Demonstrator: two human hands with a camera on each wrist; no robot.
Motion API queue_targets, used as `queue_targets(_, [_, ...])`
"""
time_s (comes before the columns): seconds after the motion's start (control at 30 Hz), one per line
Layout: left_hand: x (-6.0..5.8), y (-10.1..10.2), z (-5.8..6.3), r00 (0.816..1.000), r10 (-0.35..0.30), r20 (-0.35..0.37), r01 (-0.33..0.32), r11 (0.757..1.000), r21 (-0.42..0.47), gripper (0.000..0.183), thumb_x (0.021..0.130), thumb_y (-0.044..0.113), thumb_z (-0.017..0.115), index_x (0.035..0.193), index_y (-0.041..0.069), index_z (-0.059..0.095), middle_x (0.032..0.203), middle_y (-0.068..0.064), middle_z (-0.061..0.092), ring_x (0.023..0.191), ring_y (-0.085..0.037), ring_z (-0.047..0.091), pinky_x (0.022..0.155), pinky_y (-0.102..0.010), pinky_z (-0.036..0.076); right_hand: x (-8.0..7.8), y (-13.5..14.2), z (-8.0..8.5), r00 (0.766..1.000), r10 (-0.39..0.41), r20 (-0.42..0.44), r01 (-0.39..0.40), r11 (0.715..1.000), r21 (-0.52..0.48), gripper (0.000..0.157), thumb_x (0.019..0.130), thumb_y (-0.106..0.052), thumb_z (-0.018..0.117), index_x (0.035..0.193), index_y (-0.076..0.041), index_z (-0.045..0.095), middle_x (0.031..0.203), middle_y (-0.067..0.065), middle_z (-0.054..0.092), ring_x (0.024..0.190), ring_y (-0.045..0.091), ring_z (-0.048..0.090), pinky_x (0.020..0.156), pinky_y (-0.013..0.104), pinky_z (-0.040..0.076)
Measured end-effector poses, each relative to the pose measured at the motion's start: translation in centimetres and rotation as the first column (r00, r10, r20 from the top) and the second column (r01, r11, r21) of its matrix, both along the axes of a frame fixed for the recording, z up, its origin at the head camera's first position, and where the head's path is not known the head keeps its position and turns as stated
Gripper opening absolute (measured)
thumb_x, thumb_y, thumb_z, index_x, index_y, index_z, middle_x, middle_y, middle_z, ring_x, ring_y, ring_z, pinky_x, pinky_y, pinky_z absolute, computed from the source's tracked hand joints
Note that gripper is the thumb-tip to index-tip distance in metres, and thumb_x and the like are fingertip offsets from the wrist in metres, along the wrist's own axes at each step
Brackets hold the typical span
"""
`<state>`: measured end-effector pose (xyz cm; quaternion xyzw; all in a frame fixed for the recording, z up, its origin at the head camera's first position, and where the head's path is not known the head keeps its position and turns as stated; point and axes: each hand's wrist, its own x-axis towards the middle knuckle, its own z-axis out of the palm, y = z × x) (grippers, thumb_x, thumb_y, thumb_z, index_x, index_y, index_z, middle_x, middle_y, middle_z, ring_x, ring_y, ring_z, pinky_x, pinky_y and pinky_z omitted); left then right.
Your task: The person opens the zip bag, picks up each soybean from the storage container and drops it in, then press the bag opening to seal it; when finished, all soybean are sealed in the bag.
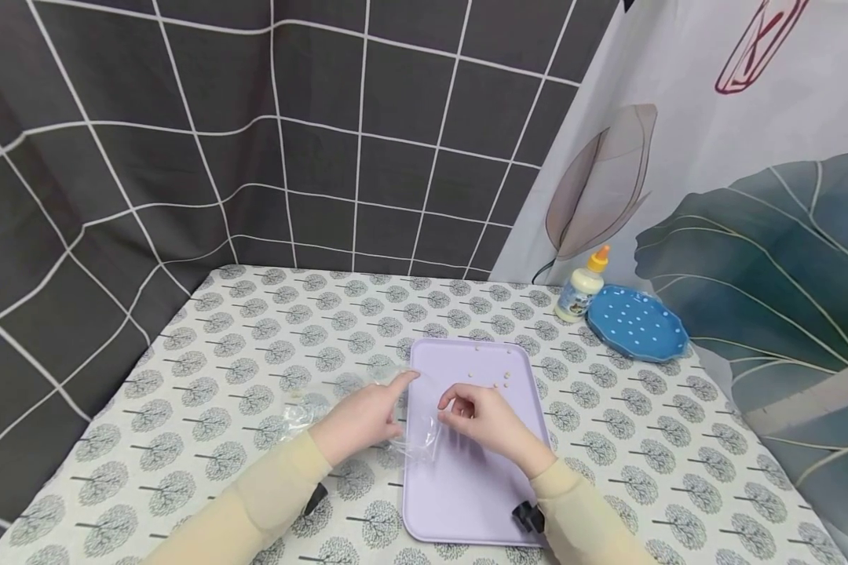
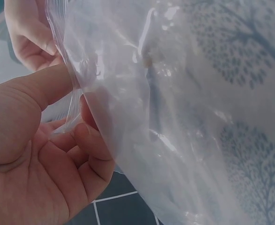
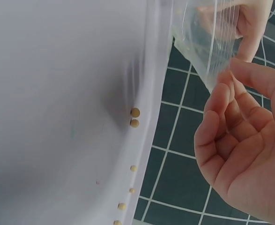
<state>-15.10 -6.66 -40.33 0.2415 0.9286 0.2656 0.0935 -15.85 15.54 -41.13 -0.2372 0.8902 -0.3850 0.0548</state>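
Note:
A clear plastic zip bag (image 1: 418, 441) hangs between the two hands, over the left side of a lilac tray (image 1: 459, 502). My left hand (image 1: 363, 416) grips it near its ridged opening, the thumb on one side and curled fingers on the other in the left wrist view. With thumb and index fingertip, my right hand (image 1: 486, 424) pinches the end of the ridged strip, as the right wrist view shows. Several small round yellowish beans (image 3: 135, 112) lie on the tray toward its far end. Through the plastic (image 2: 174, 93), the tree-print cloth is visible.
At the back right of the tree-print tablecloth (image 1: 254, 345) stand a glue-like bottle (image 1: 578, 294) with an orange cap and, beside it, a blue dotted plate (image 1: 636, 323). A dark checked curtain (image 1: 311, 141) hangs behind the table.

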Motion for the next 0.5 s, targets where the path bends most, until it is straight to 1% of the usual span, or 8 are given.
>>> queue_targets(0.13, [-0.1,0.0,-0.1,1.0,-0.001,0.007,0.001,1.0,0.012,0.084,0.078,0.012,0.074,0.148,0.01,0.028,0.059,0.01,0.05,0.05,-0.004,0.049,0.049,-0.017,0.045,0.0,0.3,-0.1,1.0,-0.016,0.005,0.016,1.0,-0.005,0.009,0.084,-0.015,0.07,0.09,-0.014,0.065,0.068,-0.009,0.054,0.06,0.006,0.049,0.056,0.021,0.046])
queue_targets(0.27, [-0.1,-0.1,-0.1,1.0,-0.005,0.001,0.005,1.0,0.02,0.082,0.079,0.011,0.073,0.148,0.009,0.028,0.058,0.009,0.05,0.049,-0.004,0.048,0.048,-0.018,0.045,-0.1,0.7,-0.3,1.0,-0.014,0.001,0.014,1.0,-0.005,0.007,0.084,-0.015,0.07,0.088,-0.013,0.065,0.067,-0.007,0.054,0.06,0.006,0.048,0.055,0.021,0.046])
queue_targets(0.5, [-0.2,-0.1,-0.2,1.0,-0.003,-0.008,0.003,1.0,0.018,0.082,0.079,0.01,0.074,0.147,0.008,0.029,0.058,0.01,0.05,0.049,-0.004,0.048,0.047,-0.018,0.045,-0.4,1.3,-0.9,1.0,-0.02,0.02,0.02,1.0,0.016,0.007,0.084,-0.015,0.07,0.086,-0.013,0.064,0.068,-0.007,0.056,0.059,0.005,0.05,0.056,0.021,0.047])
